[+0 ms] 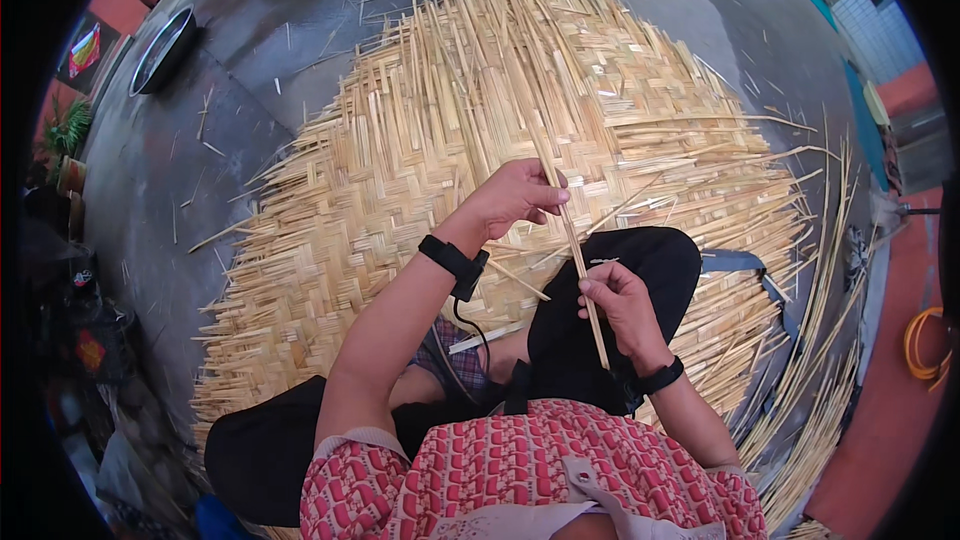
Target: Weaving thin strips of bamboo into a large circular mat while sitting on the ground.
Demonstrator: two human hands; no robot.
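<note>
A long, thin reed strip point(575, 248) runs between my two hands, tilted from the upper left down toward my lap. My left hand point(520, 195) pinches it partway along, over the middle of the woven mat. Lower down, my right hand point(618, 305) grips the same strip close to its near end, above my dark-clad knee. Under and around me spreads a large reed mat point(350, 210) in a zigzag weave, with loose strip ends sticking out along its border. Several unwoven strips point(470, 90) lie lengthwise across its far half.
A bundle of long loose reeds point(820, 380) lies on the floor to the right. A dark shallow basin point(163, 50) stands at the far left. Scraps are scattered on the grey floor point(240, 130). An orange coiled hose point(928, 348) is by the red wall on the right.
</note>
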